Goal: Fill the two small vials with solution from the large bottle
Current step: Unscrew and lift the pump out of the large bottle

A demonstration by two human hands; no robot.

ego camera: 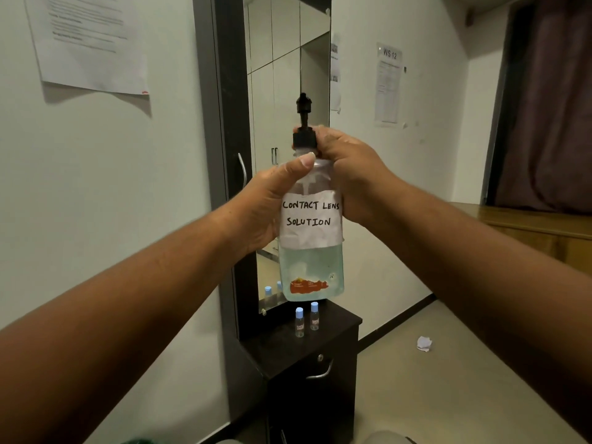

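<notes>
Clear plastic, pale liquid: your large bottle (311, 238) hangs upright in the air in front of you, above the dark desk (288, 344), and its liquid reaches to about the lower edge of a white paper label that reads "CONTACT LENS SOLUTION". Your left hand (269, 203) is wrapped around the bottle's upper body, thumb laid across the shoulder just under the neck. Your right hand (346, 168) is closed around the black pump cap (303, 136), whose nozzle stands up above your fingers. Below the bottle, the two small vials (307, 318) stand upright side by side on the desk, each with a light blue cap on, close together but apart. A mirror (288, 91) rises behind the desk and reflects the vial caps. A crumpled scrap of paper (424, 343) lies on the floor to your right.
</notes>
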